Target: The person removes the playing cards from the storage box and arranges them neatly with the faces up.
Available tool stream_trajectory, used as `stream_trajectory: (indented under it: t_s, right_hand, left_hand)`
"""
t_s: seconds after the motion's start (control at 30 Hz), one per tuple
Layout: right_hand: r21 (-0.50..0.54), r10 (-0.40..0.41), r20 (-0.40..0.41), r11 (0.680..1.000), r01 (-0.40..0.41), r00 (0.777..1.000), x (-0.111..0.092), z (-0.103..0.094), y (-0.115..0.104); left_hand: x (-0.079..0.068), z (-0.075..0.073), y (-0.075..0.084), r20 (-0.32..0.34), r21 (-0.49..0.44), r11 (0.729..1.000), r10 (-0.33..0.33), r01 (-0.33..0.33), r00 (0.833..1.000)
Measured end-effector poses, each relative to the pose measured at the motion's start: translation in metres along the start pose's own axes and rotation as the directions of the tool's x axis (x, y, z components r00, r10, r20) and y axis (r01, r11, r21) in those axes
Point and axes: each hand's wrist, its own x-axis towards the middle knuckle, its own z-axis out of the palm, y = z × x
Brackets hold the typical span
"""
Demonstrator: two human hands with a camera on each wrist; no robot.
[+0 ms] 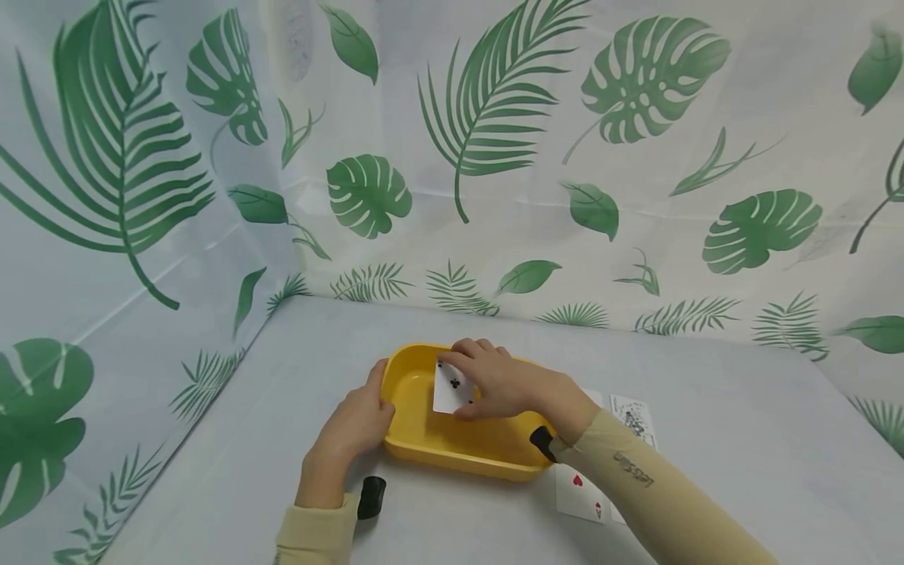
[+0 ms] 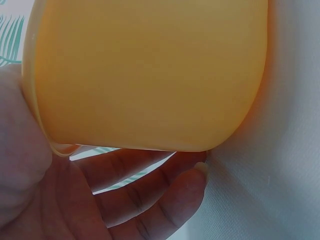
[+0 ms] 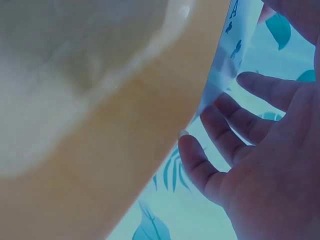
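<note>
A yellow plastic basin (image 1: 452, 461) sits on the white table. My left hand (image 1: 358, 416) grips its left end at the rim; in the left wrist view, the fingers (image 2: 150, 200) curve along the outside of the wall. Over the inside of the basin, my right hand (image 1: 504, 382) holds a playing card (image 1: 452, 390), upright, its face toward me. It is an ace of clubs, and the letter A on the card (image 3: 227, 50) shows in the right wrist view. Part of the card is hidden behind the right hand.
Right of the basin lie a heart card (image 1: 581, 494), a joker-like picture card (image 1: 633, 416) and other cards partly covered by the right forearm. Black wrist devices (image 1: 370, 497) are on both wrists. A leaf-print cloth (image 1: 494, 235) rises behind and to the left of the table.
</note>
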Motion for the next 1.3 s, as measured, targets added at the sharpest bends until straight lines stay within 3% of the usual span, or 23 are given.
stream_trajectory:
  t_s: [0.63, 0.87, 1.3]
  right_hand:
    - [0.099, 0.036, -0.078, 0.995, -0.028, 0.996, -0.039, -0.007, 0.023]
    - [0.117, 0.041, -0.145, 0.993, -0.024, 0.989, -0.056, -0.013, 0.034]
    - [0.117, 0.041, -0.179, 0.993, -0.020, 0.983, -0.069, -0.015, 0.039]
  left_hand:
    - [-0.002, -0.002, 0.002, 0.000, 0.025, 1.000, 0.007, -0.007, 1.000]
    - [-0.003, -0.003, 0.003, -0.001, 0.026, 1.000, 0.015, -0.015, 1.000]
    - [-0.003, -0.002, 0.004, 0.013, 0.002, 1.000, -0.009, 0.009, 1.000]
